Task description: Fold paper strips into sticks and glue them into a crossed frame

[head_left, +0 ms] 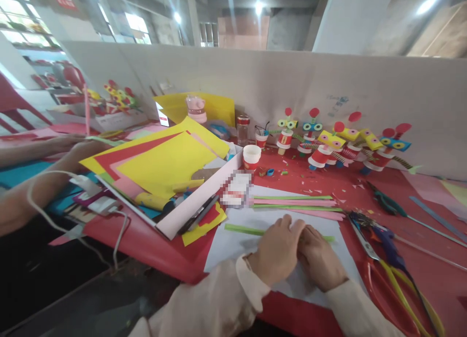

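A green paper strip runs beneath both of my hands on a white sheet. My left hand is closed over its middle, fingers bent down. Pressed against it, my right hand is also closed, with the strip's other end poking out beyond. The fingertips and whatever lies right under them are hidden. Just past my hands lie several green and pink paper strips, side by side. To the right rest scissors with red and yellow handles.
A white box holding yellow and red paper stands left. Paper-cup figures line the partition, near a paper cup and a glass jar. Pliers and a glue gun lie right. Another person's arms reach in from the left.
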Available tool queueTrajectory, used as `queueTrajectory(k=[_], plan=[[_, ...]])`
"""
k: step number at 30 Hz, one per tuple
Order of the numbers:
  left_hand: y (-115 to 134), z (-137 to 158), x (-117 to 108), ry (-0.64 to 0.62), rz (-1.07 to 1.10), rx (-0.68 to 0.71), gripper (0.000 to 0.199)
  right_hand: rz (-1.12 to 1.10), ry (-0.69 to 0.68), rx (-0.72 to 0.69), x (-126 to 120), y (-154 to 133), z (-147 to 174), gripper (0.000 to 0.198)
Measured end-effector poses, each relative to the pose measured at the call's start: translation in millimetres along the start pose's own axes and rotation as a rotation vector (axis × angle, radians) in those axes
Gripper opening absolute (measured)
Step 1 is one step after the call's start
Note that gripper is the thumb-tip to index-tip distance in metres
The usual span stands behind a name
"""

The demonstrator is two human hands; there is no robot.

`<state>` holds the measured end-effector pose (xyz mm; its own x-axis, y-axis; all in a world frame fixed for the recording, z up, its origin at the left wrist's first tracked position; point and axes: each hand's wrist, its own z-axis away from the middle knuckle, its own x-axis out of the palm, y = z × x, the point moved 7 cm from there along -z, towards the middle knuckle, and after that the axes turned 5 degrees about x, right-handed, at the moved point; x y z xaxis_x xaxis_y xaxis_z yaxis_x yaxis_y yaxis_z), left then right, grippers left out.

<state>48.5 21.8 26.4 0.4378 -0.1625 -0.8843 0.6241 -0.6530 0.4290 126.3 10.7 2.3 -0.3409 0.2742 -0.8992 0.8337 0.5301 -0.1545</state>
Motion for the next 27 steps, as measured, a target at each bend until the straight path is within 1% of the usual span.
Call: queueTrajectory(k=[2, 4, 7, 10, 13, 17, 20, 22, 24, 25, 27], plan=[[-20.4, -7.0, 7.1, -0.060, 0.020, -0.042, 0.029, -0.098, 0.006, 0.062, -3.8, 9.8, 0.1, 0.025], [-30.4, -10.4, 10.6, -0.100, 0.016, -0.014, 0.024, -0.162, 0.025, 0.146, -6.6, 23.7, 2.1, 0.022], [-31.8, -12.0, 12.6, -0.151, -0.020, 0.035, 0.016, -0.154, 0.003, 0.242, -4.2, 42.0, 6.6, 0.014], [-27.6, -14.2, 8.9, -0.154, -0.079, 0.074, 0.016, -0.136, -0.111, 0.265, 4.5, 48.8, 7.5, 0.010], [-29.6, -16.3, 1.8, -0.129, -0.097, 0.086, 0.010, -0.105, -0.205, 0.276, 8.3, 47.8, 1.3, 0.007], [-44.1, -17.0, -0.5, -0.145, 0.010, 0.009, 0.016, -0.102, -0.261, 0.269, 4.9, 41.8, -19.0, 0.008], [-50.4, -17.2, -1.1, -0.131, 0.050, -0.031, 0.013, -0.185, -0.297, 0.271, 4.7, 40.1, -33.3, 0.013], [-54.1, -16.6, -2.1, -0.136, 0.063, -0.063, 0.013, -0.237, -0.328, 0.282, 7.2, 42.1, -37.2, 0.014], [-60.9, -14.9, -5.3, -0.147, 0.114, -0.122, 0.014, -0.264, -0.324, 0.333, 7.4, 49.6, -36.4, 0.008], [-64.7, -14.1, -8.6, -0.142, 0.161, -0.146, 0.014, -0.280, -0.306, 0.375, 5.8, 55.1, -34.9, 0.010], [-71.9, -13.6, -17.2, -0.117, 0.287, -0.164, 0.012, -0.336, -0.228, 0.473, -2.3, 67.2, -31.2, 0.020]])
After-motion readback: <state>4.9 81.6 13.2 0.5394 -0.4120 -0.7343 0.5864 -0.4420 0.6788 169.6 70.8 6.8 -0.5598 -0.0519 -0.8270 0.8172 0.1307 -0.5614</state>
